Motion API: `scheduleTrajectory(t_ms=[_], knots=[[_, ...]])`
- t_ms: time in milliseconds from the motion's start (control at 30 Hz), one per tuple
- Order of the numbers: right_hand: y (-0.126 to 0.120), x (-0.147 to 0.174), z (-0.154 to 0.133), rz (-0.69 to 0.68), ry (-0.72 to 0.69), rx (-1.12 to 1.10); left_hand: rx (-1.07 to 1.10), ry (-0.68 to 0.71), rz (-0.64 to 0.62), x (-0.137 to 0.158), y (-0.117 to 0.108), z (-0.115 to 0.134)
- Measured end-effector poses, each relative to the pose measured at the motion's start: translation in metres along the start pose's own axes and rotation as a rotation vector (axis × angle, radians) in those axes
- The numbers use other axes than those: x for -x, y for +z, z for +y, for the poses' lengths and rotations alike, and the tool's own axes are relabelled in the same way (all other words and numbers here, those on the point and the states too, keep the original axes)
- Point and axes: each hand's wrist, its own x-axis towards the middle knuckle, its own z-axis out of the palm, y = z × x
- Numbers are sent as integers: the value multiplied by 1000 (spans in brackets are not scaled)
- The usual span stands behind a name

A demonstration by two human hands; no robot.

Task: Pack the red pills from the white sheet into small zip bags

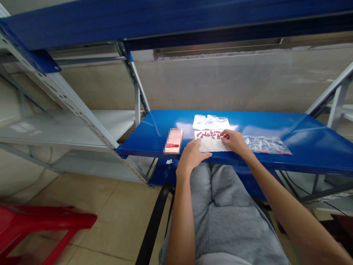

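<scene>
A white sheet [212, 146] that looks like a paper napkin lies near the front edge of the blue shelf, with several small red beads [208, 134] spread across its upper part. My left hand [192, 156] rests at the sheet's left front corner, thumb stretched out and fingers apart, holding nothing. At the right end of the beads, my right hand [232, 140] has thumb and fingertips pinched together; what lies between them is too small to tell. Behind the sheet are clear plastic bags [211, 122]. Right of my right hand lies another clear bag [267, 144] with some red pieces inside.
A phone [173, 141] with its screen lit lies left of the sheet on the blue shelf [275, 123]. An upper blue shelf beam [176, 24] crosses overhead. A metal upright [82, 99] stands at left, and a red stool [46, 221] on the floor.
</scene>
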Motion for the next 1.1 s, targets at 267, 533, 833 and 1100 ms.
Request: scheduleTrajectory(t_ms=[267,533,833,1100], knots=[[11,-5,6,-39,-96,99,-14,3,4,-1,-1,-1],[12,-9,6,-59,-128,178,-9,-8,-2,-1,0,-1],[-14,0,-17,-80,-111,-209,27,35,26,-10,4,5],[-28,15,-51,-354,-195,-500,118,71,20,-14,6,9]])
